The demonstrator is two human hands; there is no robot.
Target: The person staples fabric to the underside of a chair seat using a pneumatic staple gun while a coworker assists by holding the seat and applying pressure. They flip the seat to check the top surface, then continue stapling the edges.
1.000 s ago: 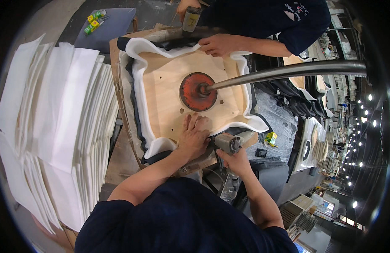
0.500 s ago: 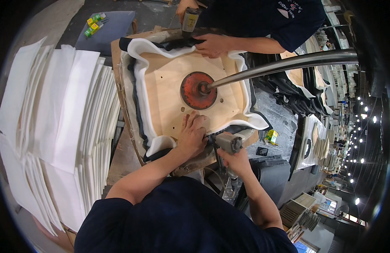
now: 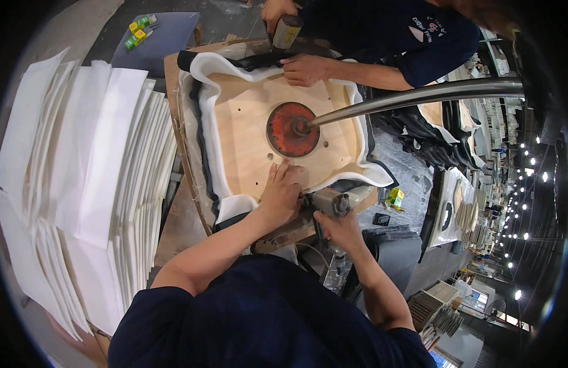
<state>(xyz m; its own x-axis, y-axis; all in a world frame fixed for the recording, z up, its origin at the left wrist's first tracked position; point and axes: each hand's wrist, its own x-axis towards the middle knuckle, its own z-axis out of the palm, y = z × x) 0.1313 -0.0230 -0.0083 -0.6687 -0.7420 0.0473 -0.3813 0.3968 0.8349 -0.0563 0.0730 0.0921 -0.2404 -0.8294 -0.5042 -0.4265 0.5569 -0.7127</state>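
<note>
A plywood seat panel (image 3: 241,147) lies framed by white foam (image 3: 209,129) and a black cover (image 3: 201,162). A red round disc (image 3: 292,130) on a steel rod (image 3: 419,98) presses on its middle. My left hand (image 3: 285,193) is closed, fingers bent, at the near edge, holding the folded black cover down there. My right hand (image 3: 340,230) grips a grey staple gun (image 3: 329,201), its nose beside my left hand at that edge. Across the panel, a co-worker's hand (image 3: 305,70) presses the far edge; their other hand (image 3: 276,13) holds another staple gun (image 3: 286,30).
Stacked white foam sheets (image 3: 94,165) stand at the left. Small yellow-green boxes (image 3: 137,38) lie on a grey board at the far left, and another box (image 3: 395,197) sits on the metal table (image 3: 413,184) at the right. Black covers (image 3: 413,126) are piled beyond it.
My staple gun has tilted slightly and shifted left, close to my left hand. The co-worker's staple gun has moved a little right. My left hand has stayed nearly in place.
</note>
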